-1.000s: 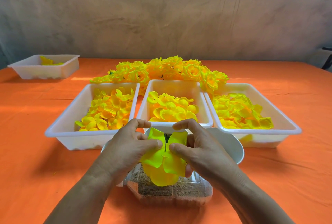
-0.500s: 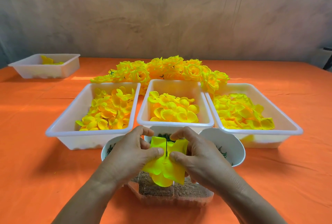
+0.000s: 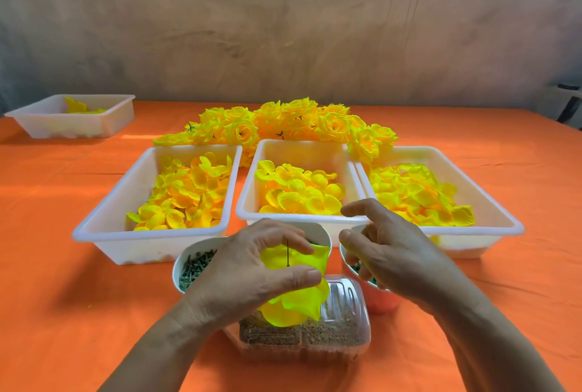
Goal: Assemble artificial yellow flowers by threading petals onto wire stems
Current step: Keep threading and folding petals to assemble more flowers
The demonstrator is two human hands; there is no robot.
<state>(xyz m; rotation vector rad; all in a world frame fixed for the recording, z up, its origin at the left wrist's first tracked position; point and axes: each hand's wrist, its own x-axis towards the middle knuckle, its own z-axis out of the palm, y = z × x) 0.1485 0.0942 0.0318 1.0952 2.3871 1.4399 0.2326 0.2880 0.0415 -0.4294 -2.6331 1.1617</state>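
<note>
Already a heap of finished flowers [image 3: 283, 122] lies across the upper middle of the frame, behind three white trays, so by my judgement the work is well along, yet far from over. The left tray [image 3: 104, 228], the middle tray [image 3: 248, 199] and the right tray [image 3: 500, 218] each hold plenty of loose yellow petals, and a fourth tray [image 3: 41, 122] at the upper left has only a few.

At lower centre the left hand [image 3: 252, 275] has its grip closed on a petal layer [image 3: 296, 294], thumb below and fingers above. A thin dark wire stem [image 3: 288, 253] stands up through the middle of it. The petals look soft, bright lime-yellow and slightly cupped, hanging down over a clear plastic box [image 3: 343, 328] with brown stuff inside.

The right hand [image 3: 393, 253] is just beside it, fingers loosely curled and grasping nothing that I can see, over a bowl [image 3: 378, 302] at its lower edge. Another bowl [image 3: 192, 265] of small dark green pieces sits to the left on the orange desk [image 3: 78, 313]. This flower likely needs more layers before joining the heap.
</note>
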